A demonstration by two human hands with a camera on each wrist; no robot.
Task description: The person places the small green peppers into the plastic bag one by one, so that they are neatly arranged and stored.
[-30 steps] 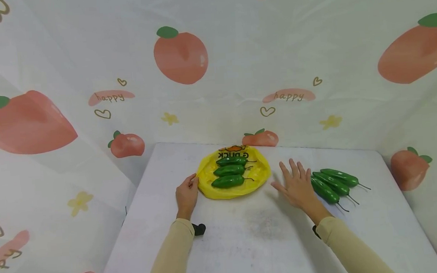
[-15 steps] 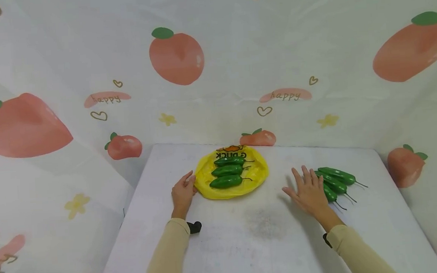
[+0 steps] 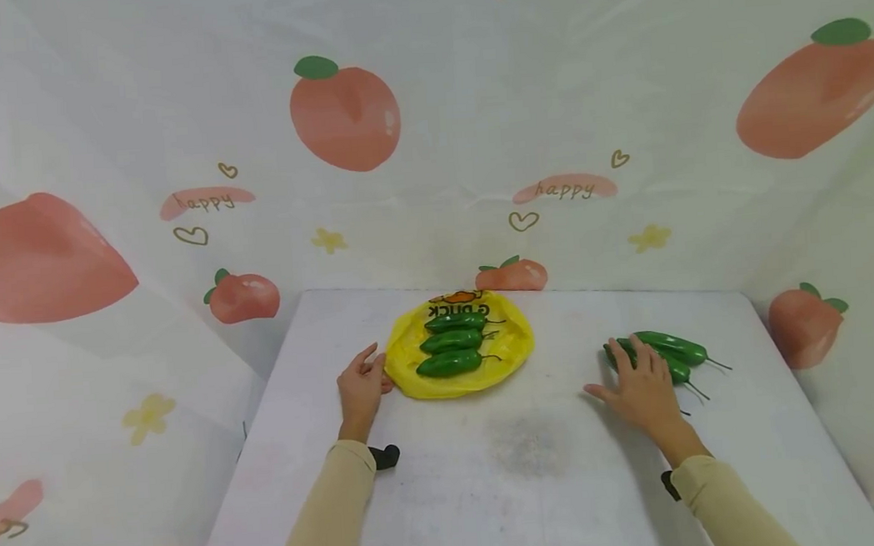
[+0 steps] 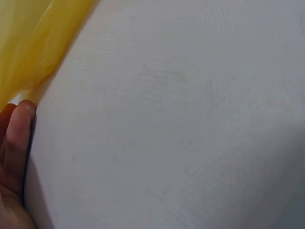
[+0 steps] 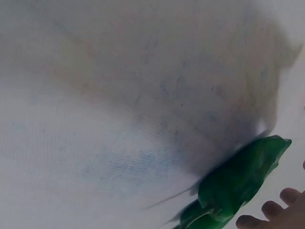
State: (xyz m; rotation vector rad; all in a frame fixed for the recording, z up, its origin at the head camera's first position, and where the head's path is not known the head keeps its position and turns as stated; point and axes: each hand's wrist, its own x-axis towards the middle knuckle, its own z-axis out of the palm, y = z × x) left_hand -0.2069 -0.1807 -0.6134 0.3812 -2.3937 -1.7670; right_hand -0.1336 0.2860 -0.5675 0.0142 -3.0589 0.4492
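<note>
A yellow plastic bag (image 3: pixel 509 370) printed with a duck and mirrored lettering lies flattened on the white table, with three green peppers (image 3: pixel 450 363) in a row on it. My left hand (image 3: pixel 360 390) is at the bag's left edge, fingers loosely bent; in the left wrist view its fingertips (image 4: pixel 26 109) touch or nearly touch the bag's yellow film (image 4: pixel 38 43). My right hand (image 3: pixel 646 394) reaches over another group of green peppers (image 3: pixel 676 347) at the right, fingers spread. It hides most of the nearest pepper. In the right wrist view, fingertips (image 5: pixel 271 210) show beside a pepper (image 5: pixel 238 179).
A white cloth backdrop (image 3: pixel 433 215) with printed fruit rises behind the table and along both sides. The tabletop (image 3: pixel 512 511) has a grey smudge (image 3: pixel 529 447) between my arms.
My right hand has moved right, to over the loose peppers. The left hand's fingers have loosened at the bag's edge. The head view has shifted slightly.
</note>
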